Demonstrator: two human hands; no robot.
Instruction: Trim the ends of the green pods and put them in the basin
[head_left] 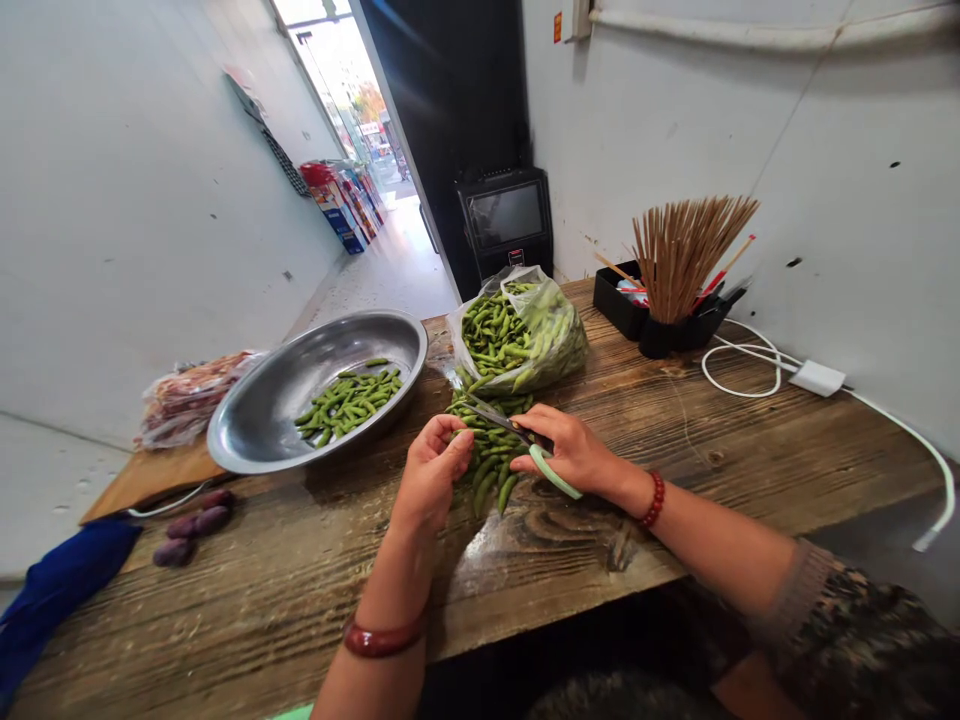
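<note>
My right hand grips a pair of scissors with pale green handles, its blades pointing left over a loose pile of green soybean pods on the table. Close to the blade tips, my left hand is pinched shut on a pod, mostly hidden by the fingers. Behind the pile stands a clear plastic bag full of pods. To the left, a wide steel basin holds a batch of pods on its bottom.
A bundle of thin wooden sticks stands in a black holder at the back right. Near it lie a white cable and plug. At left are bagged meat-like food, purple tubers and blue cloth.
</note>
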